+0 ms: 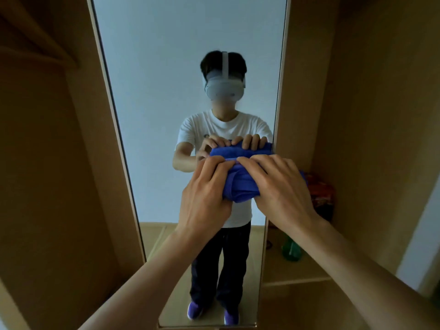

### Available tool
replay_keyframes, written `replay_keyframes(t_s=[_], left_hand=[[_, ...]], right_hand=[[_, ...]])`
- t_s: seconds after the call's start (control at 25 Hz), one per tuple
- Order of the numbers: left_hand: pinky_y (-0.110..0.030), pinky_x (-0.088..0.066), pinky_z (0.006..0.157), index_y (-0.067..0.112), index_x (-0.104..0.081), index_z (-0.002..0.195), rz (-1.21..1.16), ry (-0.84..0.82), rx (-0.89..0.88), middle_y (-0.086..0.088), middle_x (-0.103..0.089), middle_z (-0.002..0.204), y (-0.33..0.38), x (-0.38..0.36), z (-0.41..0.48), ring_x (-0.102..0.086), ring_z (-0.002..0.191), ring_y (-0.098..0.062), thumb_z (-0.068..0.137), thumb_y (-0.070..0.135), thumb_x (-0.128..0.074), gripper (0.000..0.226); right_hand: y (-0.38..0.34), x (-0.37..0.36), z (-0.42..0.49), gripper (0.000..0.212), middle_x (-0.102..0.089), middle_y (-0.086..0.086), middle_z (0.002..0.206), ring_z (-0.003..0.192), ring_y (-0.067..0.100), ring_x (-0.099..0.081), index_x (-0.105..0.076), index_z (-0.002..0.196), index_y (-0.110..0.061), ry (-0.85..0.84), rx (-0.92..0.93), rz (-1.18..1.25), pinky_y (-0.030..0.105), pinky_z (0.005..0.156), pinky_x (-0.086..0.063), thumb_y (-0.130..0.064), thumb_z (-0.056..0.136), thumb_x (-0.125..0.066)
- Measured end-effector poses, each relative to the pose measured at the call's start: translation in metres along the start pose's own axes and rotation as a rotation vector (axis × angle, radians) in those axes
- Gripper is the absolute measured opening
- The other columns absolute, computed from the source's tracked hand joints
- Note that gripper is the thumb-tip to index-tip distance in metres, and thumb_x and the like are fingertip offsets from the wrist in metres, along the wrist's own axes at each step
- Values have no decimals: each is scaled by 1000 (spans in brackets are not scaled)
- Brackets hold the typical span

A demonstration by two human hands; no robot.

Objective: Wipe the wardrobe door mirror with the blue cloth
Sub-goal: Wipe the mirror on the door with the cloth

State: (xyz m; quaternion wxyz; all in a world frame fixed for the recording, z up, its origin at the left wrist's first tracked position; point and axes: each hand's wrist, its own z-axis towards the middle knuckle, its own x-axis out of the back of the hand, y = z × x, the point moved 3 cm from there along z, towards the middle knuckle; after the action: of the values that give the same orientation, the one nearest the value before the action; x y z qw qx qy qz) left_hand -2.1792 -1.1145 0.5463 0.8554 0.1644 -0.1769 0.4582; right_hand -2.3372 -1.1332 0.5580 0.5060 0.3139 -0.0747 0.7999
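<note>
- At the far left, the wardrobe's tan side panel (47, 163) stands beside the tall door mirror (166, 67).
- In the glass is the reflection of a person in a white T-shirt, dark trousers and purple shoes.
- The left hand (204, 198) grips the left side of the bunched blue cloth (240, 186), fingers curled over its top.
- The cloth sits low on the mirror's right side, its upper edge meeting its own reflection at the glass.
- The right hand (281, 186) clamps the cloth's right side, close beside the left hand, with the fingertips of both nearly touching.
- To the right, an open compartment holds a red packet (321, 191) and a green object (291, 251) on a shelf (297, 270).
</note>
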Motion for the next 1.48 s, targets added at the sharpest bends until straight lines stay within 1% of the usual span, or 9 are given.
replay_keyframes(t_s=[0.08, 0.2, 0.36, 0.48, 0.64, 0.8, 1.12, 1.36, 1.48], left_hand=[[-26, -48, 54, 8, -65, 123, 33, 57, -47, -5, -62, 121, 3, 10, 21, -54, 111, -23, 76, 11, -54, 48], [-16, -39, 66, 6, -66, 121, 70, 151, -112, -8, -63, 122, 7, 25, 54, -54, 112, -23, 78, 11, -51, 46], [-27, -43, 61, 5, -67, 120, 101, 207, -124, -10, -63, 125, 14, 43, 100, -58, 115, -29, 69, -6, -67, 52], [-27, -42, 61, 10, -65, 123, 100, 272, -145, -5, -61, 126, 20, 56, 136, -55, 116, -24, 74, 3, -71, 50], [-35, -52, 64, 15, -63, 127, 89, 337, -189, -1, -59, 126, 25, 70, 187, -55, 115, -23, 73, 18, -81, 57], [-42, -57, 67, 16, -59, 131, 134, 338, -195, -3, -56, 130, 24, 79, 226, -54, 116, -24, 77, 9, -75, 57], [-40, -55, 78, 15, -55, 136, 209, 344, -238, -2, -55, 138, 21, 84, 269, -55, 122, -25, 83, 8, -69, 56], [-47, -57, 83, 16, -52, 140, 275, 288, -215, -2, -54, 140, 18, 83, 287, -52, 126, -25, 85, 20, -72, 59], [-45, -56, 85, 15, -51, 140, 307, 277, -232, -2, -52, 143, 15, 77, 284, -49, 130, -24, 86, 24, -72, 58]], right_hand=[[9, 13, 17, 64, -61, 4, 129, 113, 28, -57, -52, 142, -18, 54, 20, -18, 41, 92, -45, -7, 82, -70], [24, 35, 43, 72, -61, 4, 128, 112, 28, -58, -50, 145, -19, 126, 49, -60, 42, 91, -46, -8, 79, -76], [40, 61, 80, 79, -60, 7, 130, 111, 28, -57, -45, 148, -18, 206, 87, -107, 41, 91, -45, -12, 77, -78], [54, 79, 113, 76, -58, 7, 128, 109, 28, -56, -41, 148, -18, 313, 106, -182, 40, 90, -44, -13, 81, -76], [71, 99, 159, 69, -57, 13, 132, 115, 33, -55, -40, 148, -16, 412, 127, -281, 44, 94, -45, -15, 86, -70], [83, 114, 197, 65, -56, 14, 134, 118, 36, -53, -42, 149, -18, 469, 126, -336, 47, 97, -43, -15, 88, -64], [97, 124, 235, 66, -54, 10, 136, 119, 33, -51, -39, 150, -22, 497, 122, -381, 45, 100, -38, -13, 87, -57], [110, 119, 254, 60, -54, 10, 138, 121, 33, -51, -41, 149, -22, 494, 101, -352, 45, 103, -38, -13, 92, -57], [113, 110, 253, 61, -55, 11, 138, 123, 34, -52, -44, 146, -20, 504, 87, -320, 46, 103, -38, -12, 88, -63]])
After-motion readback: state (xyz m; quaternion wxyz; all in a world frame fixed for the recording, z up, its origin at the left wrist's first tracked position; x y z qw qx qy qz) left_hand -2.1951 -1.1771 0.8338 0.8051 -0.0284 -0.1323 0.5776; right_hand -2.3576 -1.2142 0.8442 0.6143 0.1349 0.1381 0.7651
